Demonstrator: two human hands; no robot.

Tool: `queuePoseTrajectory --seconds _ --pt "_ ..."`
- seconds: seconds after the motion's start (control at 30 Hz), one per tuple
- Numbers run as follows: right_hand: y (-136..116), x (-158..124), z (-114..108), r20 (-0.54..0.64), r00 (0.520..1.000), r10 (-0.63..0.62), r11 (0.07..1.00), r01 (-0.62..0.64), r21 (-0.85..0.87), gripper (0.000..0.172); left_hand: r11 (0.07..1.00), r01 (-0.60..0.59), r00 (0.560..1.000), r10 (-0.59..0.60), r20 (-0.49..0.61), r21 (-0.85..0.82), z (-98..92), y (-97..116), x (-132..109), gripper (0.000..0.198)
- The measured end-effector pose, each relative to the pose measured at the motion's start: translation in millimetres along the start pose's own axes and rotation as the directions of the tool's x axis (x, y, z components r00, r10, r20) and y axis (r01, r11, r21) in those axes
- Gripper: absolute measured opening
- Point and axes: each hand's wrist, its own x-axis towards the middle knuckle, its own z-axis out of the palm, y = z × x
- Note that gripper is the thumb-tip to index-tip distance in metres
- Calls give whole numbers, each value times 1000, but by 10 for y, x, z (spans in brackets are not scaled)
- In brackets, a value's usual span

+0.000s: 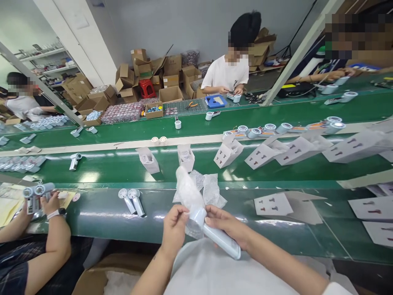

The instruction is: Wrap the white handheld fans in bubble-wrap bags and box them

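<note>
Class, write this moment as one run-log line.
left hand: grips plastic bag | right hand: holds handheld fan | bag: over fan head

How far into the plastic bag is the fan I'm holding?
Partly in: the plastic bag covers the head of the fan; its handle sticks out bare.

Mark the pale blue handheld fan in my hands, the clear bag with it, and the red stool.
pale blue plastic handheld fan (pixel 223 242): head view, on its handle.
crumpled clear plastic bag (pixel 186 189): head view, on its upper bulge.
red plastic stool (pixel 146 87): head view, on its middle.
</note>
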Motion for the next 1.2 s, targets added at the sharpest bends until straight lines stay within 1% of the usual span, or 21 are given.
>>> queuePoseTrajectory --seconds 0.1,0.2,0.27,0.3,0.37,0.43,0.47,0.5,0.6,0.63,0.73,0.8,0.83,0.87,0.93,1.0,1.03,1.07,1.1,1.17,1.2 --pt "13 -53 56 -88 996 -31 997 37 64 46 930 -251 966 223 130 268 -7 -16 -93 12" --pt "-6 -116 116 -176 984 -36 997 46 57 46 843 -368 929 309 205 393 3 -24 -122 12" --pt "-17 -140 159 -227 972 -53 998 58 14 41 786 -451 892 397 214 422 60 3 -117 12" --pt "-21 -145 176 -243 969 -53 998 56 7 39 741 -514 857 463 225 432 98 21 -114 12" --pt "-28 -146 194 -244 969 -38 997 52 51 36 600 -666 743 585 324 443 173 41 -121 16" --pt "-36 -143 184 -249 968 -20 987 59 150 38 467 -783 622 625 472 411 217 17 -146 22" --pt "-39 -141 173 -266 964 -16 977 71 199 43 454 -799 602 609 517 395 225 -12 -161 22" --pt "-39 -137 160 -288 958 -12 966 85 243 49 486 -779 626 581 521 396 226 -47 -175 21" --pt "-6 -100 129 -308 951 13 941 93 326 52 693 -581 810 440 387 428 229 -140 -193 16" --pt "18 -79 121 -306 952 23 936 87 341 48 739 -532 839 392 378 414 238 -154 -189 14" --pt "90 -26 87 -368 929 46 941 84 328 29 834 -448 842 273 465 323 283 -129 -151 10" --pt "99 -48 48 -436 899 34 971 74 229 20 932 -247 907 128 401 263 303 -73 -112 8" --pt "84 -87 27 -451 892 12 990 53 131 16 970 -110 940 31 339 217 307 -37 -94 9" --pt "55 -146 7 -453 891 -24 1000 25 -4 13 987 16 955 -62 290 158 309 2 -79 11" --pt "-26 -306 -22 -418 895 -152 940 -1 -342 16 985 164 937 -174 303 59 318 84 -68 15" --pt "-105 -487 -39 -336 889 -310 778 34 -627 20 977 211 888 -203 413 28 344 156 -76 18" --pt "-134 -571 -48 -283 890 -358 702 56 -710 20 975 221 862 -210 461 31 363 181 -81 19" --pt "-154 -645 -62 -241 898 -367 655 65 -753 19 975 220 846 -212 489 42 385 199 -84 20" --pt "-167 -709 -80 -230 908 -349 646 56 -761 16 976 209 844 -211 494 59 408 211 -83 20" --pt "-182 -803 -127 -301 903 -306 710 6 -705 9 981 167 867 -195 458 103 444 229 -65 20" --pt "-186 -833 -148 -358 882 -306 755 -4 -655 13 983 135 882 -177 436 125 458 243 -50 20"
